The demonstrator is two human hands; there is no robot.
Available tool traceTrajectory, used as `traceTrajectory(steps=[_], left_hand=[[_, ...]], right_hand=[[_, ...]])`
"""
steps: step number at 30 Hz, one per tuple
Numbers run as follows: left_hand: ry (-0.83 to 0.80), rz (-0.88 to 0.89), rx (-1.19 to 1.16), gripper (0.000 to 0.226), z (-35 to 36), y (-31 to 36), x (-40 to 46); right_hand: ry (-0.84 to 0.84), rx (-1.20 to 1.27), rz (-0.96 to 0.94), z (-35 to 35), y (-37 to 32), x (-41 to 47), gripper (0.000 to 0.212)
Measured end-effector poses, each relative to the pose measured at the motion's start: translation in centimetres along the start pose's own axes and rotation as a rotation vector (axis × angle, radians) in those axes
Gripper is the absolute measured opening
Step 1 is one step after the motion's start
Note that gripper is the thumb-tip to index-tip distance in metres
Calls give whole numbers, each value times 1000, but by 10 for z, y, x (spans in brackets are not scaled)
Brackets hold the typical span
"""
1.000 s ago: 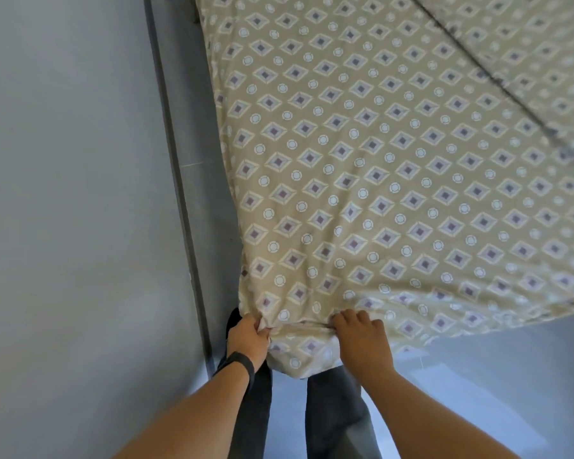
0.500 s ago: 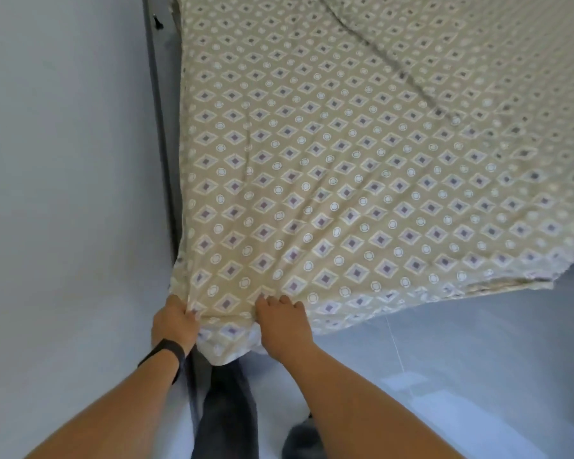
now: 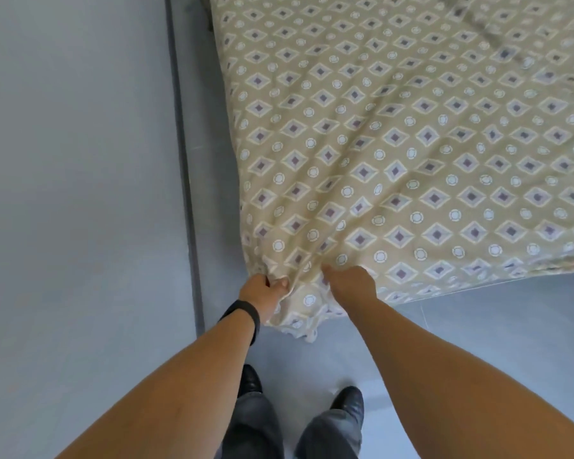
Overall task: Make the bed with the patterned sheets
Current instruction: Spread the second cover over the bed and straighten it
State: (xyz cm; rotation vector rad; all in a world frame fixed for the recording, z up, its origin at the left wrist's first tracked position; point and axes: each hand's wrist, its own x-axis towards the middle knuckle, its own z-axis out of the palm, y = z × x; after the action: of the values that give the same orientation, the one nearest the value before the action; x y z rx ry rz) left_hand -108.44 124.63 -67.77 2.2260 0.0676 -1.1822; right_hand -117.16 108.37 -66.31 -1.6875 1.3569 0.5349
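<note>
Both hands (image 3: 262, 289) (image 3: 352, 283) gripped the patterned sheet (image 3: 411, 144) at its corner.
Sheet was spread; corner beside the wall (image 3: 73, 160) remained untucked, creased.

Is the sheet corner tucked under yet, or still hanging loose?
Loose. The sheet corner hangs bunched below the bed edge, gripped by the left hand and right hand; creases fan out from both.

Your forearms are bare, with no sleeves in view. A black band (image 3: 242, 318) circles your left wrist (whether it is a watch or tracker cannot be told). You wear grey trousers (image 3: 256, 425) and shiny black shoes (image 3: 350, 399).
</note>
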Motion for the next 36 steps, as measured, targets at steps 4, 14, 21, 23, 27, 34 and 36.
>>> traceTrajectory(steps=[4,14,21,23,27,34,36], left_hand=[[87,51,180,40,-3,-18,-7],[141,86,27,30,-12,-27,-42],[98,-1,176,27,-16,-59,-69],[93,-10,183,27,-16,-68,-74],[41,17,240,22,-20,-61,-65],[47,-64,221,21,-9,-61,-78],[19,-94,267,18,-10,-59,-77]], right_hand=[[123,-217,38,20,6,-12,25],[155,132,144,30,26,-37,22],[11,-54,85,45,70,-82,24],[17,51,109,42,74,-85,25],[30,124,123,35,68,-90,20],[-5,94,131,37,89,-101,23],[-77,4,88,29,84,-97,33]])
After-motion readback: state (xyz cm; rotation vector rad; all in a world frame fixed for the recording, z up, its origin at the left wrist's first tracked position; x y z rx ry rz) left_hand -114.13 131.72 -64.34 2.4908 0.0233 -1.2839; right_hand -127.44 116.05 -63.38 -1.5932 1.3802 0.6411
